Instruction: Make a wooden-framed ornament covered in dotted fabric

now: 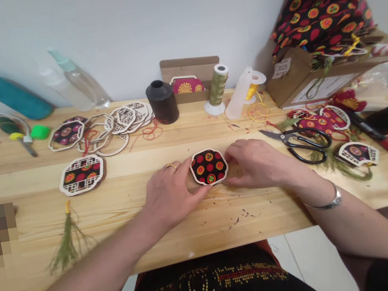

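A small scalloped wooden frame filled with black floral fabric is between my hands at the middle of the table. My left hand holds its left edge, thumb at the lower corner and fingers along the side. On the opposite edge, my right hand curls its fingers and thumb around the frame's side. Black-handled scissors lie beside my right wrist, blades pointing left. A similar fabric ornament with lattice panels rests to the left, and a green tassel lies below it.
Wooden frame cutouts are piled at the back left. Along the wall stand a black thread cone, a green thread spool and a whitish bottle. A cardboard box with patterned fabric occupies the back right.
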`<state>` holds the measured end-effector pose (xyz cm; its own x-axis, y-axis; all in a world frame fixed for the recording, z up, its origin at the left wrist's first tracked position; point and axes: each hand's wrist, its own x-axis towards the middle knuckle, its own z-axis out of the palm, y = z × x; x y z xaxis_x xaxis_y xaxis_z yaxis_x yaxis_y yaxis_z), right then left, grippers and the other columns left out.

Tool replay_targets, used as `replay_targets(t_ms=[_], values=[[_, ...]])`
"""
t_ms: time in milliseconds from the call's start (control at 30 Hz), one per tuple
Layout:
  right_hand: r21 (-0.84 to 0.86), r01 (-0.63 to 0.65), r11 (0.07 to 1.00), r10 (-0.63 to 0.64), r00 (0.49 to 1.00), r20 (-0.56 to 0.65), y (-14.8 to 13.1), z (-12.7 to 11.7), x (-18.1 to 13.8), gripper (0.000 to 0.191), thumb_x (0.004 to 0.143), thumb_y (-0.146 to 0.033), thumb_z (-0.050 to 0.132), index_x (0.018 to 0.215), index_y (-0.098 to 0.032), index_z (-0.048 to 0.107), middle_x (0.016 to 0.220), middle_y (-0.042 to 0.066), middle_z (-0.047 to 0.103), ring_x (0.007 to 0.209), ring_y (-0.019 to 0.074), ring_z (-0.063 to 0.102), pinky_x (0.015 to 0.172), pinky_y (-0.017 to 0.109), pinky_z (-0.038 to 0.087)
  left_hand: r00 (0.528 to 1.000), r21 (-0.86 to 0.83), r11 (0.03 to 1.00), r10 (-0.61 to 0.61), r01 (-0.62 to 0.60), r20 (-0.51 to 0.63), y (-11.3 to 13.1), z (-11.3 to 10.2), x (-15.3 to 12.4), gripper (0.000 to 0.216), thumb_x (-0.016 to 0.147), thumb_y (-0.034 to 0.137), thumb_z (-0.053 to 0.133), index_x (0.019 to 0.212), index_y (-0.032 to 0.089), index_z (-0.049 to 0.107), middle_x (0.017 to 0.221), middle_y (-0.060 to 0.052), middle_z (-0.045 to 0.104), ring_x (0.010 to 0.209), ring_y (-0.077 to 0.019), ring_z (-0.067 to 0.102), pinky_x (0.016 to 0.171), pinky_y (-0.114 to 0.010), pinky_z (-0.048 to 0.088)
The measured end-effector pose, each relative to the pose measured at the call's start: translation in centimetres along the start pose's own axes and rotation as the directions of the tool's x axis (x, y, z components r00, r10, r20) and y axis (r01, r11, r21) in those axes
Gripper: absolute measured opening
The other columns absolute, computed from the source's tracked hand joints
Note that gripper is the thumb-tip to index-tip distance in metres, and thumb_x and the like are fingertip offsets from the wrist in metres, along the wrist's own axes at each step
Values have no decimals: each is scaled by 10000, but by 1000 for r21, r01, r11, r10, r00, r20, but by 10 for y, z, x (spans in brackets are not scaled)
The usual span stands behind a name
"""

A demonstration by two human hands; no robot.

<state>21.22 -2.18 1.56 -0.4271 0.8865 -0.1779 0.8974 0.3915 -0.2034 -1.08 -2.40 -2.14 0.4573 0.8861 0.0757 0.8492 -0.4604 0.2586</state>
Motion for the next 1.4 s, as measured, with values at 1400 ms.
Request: replay_targets(t_ms=[1400], values=[[342,337,877,-222,917,-333,24,12,5,496,848,-319,703,1304,-183,564,1272,129,616,1203,265,509,1037,457,405,998,37,999,-8,6,67,1,-3,2,643,824,618,567,1289,174,572,1054,-110,718,967,-307,675,839,-433,520]])
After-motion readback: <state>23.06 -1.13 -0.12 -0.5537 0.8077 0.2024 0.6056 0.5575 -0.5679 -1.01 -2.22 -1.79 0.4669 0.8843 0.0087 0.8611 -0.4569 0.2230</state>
